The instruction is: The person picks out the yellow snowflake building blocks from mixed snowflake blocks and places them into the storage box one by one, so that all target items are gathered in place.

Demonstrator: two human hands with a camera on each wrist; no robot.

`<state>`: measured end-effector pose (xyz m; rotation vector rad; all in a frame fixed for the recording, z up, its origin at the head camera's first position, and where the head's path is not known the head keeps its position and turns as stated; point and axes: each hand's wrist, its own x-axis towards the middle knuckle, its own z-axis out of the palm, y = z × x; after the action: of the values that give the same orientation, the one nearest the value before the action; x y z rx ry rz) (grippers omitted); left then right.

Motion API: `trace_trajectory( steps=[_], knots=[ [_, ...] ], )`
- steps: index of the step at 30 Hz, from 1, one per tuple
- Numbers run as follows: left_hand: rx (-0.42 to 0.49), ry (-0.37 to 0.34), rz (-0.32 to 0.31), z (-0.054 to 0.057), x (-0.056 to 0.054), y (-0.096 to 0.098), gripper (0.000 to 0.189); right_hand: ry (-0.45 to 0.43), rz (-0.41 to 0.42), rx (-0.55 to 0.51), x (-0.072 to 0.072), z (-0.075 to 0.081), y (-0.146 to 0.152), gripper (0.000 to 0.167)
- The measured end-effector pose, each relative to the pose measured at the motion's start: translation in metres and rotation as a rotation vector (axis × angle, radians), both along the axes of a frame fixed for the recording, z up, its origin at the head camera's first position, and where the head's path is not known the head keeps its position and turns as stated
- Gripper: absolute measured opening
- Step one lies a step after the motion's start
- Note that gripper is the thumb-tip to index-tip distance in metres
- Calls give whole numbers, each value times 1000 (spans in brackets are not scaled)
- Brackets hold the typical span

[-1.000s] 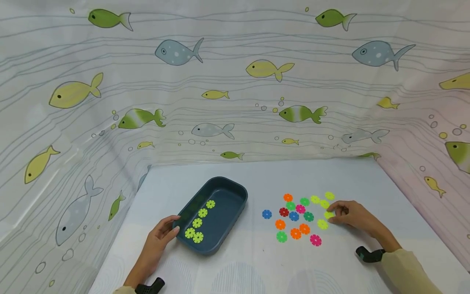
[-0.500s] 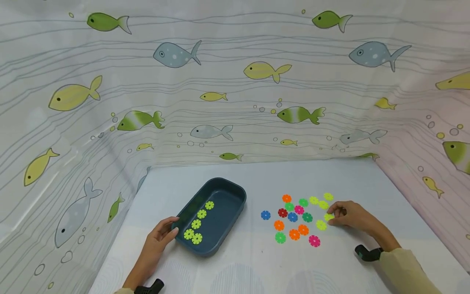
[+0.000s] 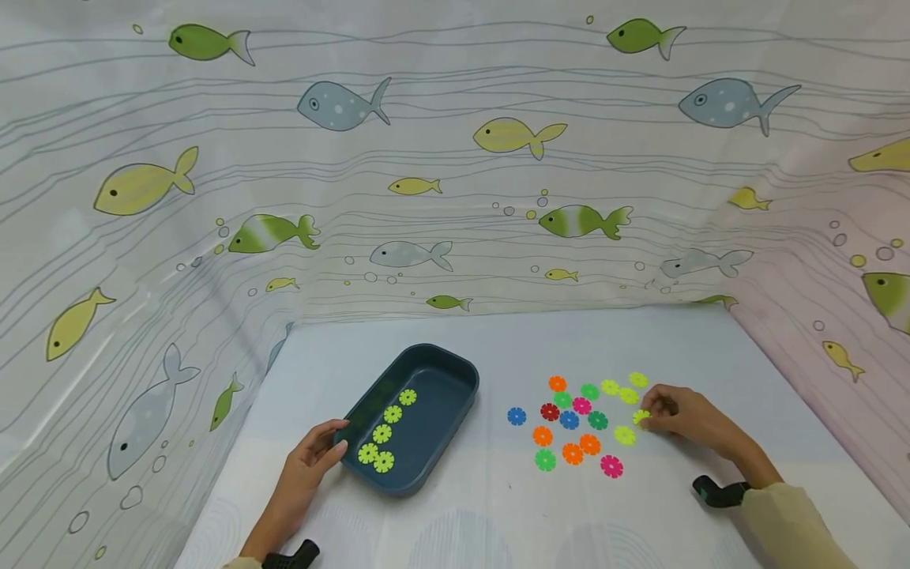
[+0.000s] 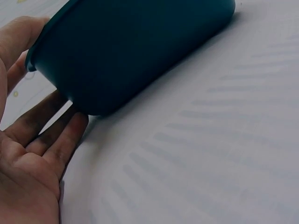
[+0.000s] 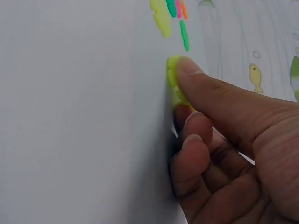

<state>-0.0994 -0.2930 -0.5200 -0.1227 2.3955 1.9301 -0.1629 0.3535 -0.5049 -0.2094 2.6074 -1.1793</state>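
Note:
My left hand (image 3: 304,466) holds the near left corner of a dark blue rectangular tray (image 3: 426,431). In the left wrist view, the thumb lies over the rim while other fingers (image 4: 70,135) reach against the lower outside wall. Several yellow-green notched discs (image 3: 392,413) lie inside the tray. Over on the right, my right hand (image 3: 690,419) pinches a yellow notched disc (image 3: 641,418) between thumb and fingers. That disc stands on edge close to the table in the right wrist view, partly covered by the thumb (image 5: 189,67).
Left of the right hand, loose discs spread over the table: yellow (image 3: 625,435), orange (image 3: 572,454), pink (image 3: 611,466), blue (image 3: 517,416), dark red (image 3: 550,412) and green (image 3: 545,460). A fish-patterned sheet (image 3: 490,261) rises behind and along both sides.
The right hand has taken hold of the yellow disc and drawn it slightly to the right. The left hand and the tray stay in place.

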Motion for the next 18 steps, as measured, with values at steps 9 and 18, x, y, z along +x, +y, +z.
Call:
trace_trajectory(
  steps=[9, 18],
  knots=[
    [1, -4, -2, -2, 0, 0, 50, 45, 6, 15, -2, -1, 2, 29],
    [-4, 15, -6, -3, -1, -1, 49, 130, -48, 58, -4, 3, -8, 27]
  ],
)
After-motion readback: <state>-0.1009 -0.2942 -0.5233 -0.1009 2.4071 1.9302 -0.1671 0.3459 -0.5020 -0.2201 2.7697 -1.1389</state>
